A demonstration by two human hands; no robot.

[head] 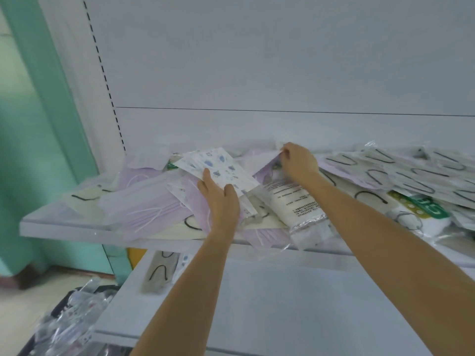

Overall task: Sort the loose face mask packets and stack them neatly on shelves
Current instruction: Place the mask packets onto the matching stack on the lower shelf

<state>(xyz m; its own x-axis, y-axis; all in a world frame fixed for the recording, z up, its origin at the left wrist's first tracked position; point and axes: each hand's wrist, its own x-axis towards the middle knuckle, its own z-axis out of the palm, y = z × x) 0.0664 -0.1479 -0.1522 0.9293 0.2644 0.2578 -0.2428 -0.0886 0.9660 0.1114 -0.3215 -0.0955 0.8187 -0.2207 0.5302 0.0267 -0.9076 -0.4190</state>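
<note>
A loose heap of face mask packets covers the upper shelf (64, 228). My left hand (221, 199) grips a white packet printed with blue shapes (218, 168), held up above the heap. Further back, my right hand (298, 161) pinches the edge of a lilac packet (259, 160) near the shelf's back wall. Lilac packets (149, 199) lie at the left of the heap. White packets with black ear loops (411, 170) overlap at the right. A clear pouch with printed text (295, 201) lies between my forearms.
The lower shelf (270, 304) carries a grey packet with black loops (160, 272) at its left end. On the floor at lower left sits a dark bin with more packets (74, 314). A green-labelled pack (421, 206) lies at the right. A teal wall stands at the left.
</note>
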